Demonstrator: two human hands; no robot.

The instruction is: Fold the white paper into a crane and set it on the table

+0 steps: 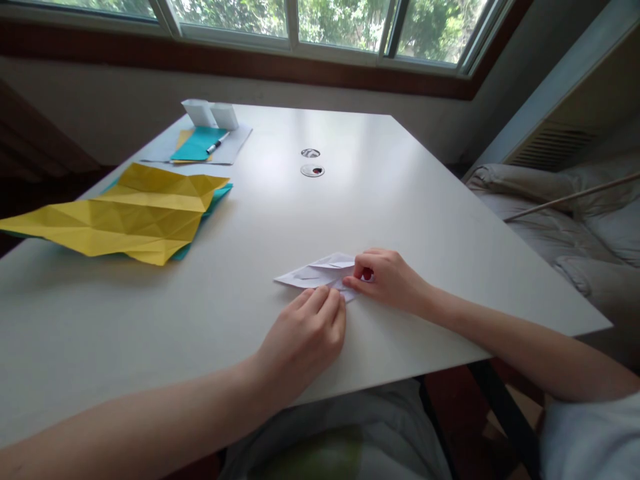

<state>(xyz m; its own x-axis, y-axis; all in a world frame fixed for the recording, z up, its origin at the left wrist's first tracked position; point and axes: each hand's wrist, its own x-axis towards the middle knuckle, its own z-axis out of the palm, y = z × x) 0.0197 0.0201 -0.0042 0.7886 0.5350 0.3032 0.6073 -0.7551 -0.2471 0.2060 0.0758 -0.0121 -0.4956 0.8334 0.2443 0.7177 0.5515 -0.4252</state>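
Note:
A folded sheet of white paper (320, 272) lies on the table near its front edge, its pointed end toward the left. My left hand (310, 323) is closed on the near edge of the paper, fingers together and fingertips partly hidden under the hand. Over the right end, my right hand (385, 277) pinches the paper between curled fingers and thumb. The two hands are close together but apart.
The white table (400, 200) carries creased yellow paper (150, 210) over teal paper (217, 200) on the left. Behind lie a teal sheet (197, 143), a marker (218, 143) and white folded boxes (224, 115). Two round discs (313, 171) sit mid-table.

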